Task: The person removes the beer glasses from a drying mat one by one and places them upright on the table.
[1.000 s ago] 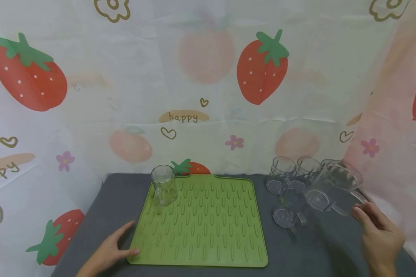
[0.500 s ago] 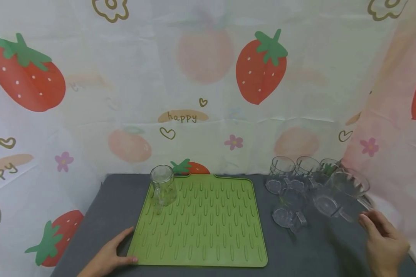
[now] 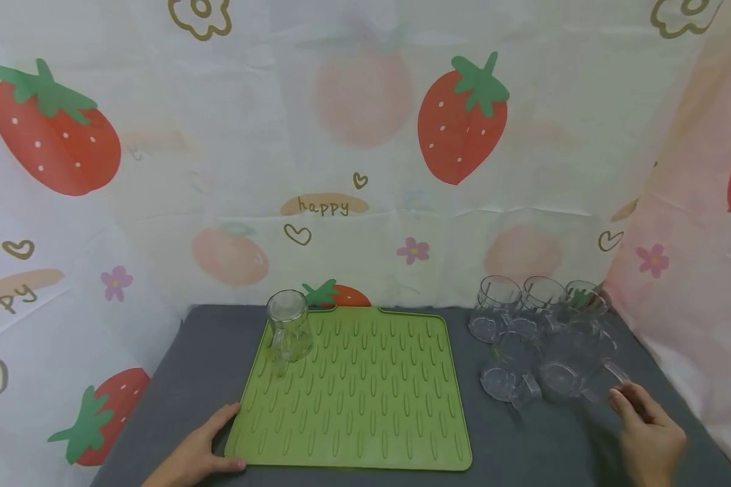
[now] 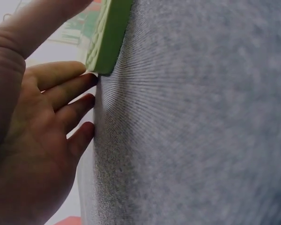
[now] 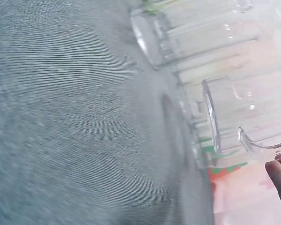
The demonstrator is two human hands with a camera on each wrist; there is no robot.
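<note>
Right now my right hand [image 3: 646, 433] sits at about four o'clock on the grey cloth [image 3: 560, 439], its fingertips [image 3: 623, 400] touching the handle of a clear plastic mug [image 3: 575, 368]; whether they pinch that handle or only rest against it I cannot tell, since the wrist view shows just a fingertip or two at the edge beside it. This mug stands at the near right of a cluster of clear mugs [image 3: 524, 318] around three o'clock, touching its neighbours. I judge it light, rigid and slick, thin-walled with faint ribs, likely to skid or clatter against the others, so the loop handle is the surest hold. At seven o'clock my left hand [image 3: 197, 456] lies flat with fingers straight, thumb against the near-left corner of the green mat [image 3: 353, 392], a soft, rubbery slab studded with raised oval ridges. One upturned mug [image 3: 288, 326] stands at the mat's far-left corner.
</note>
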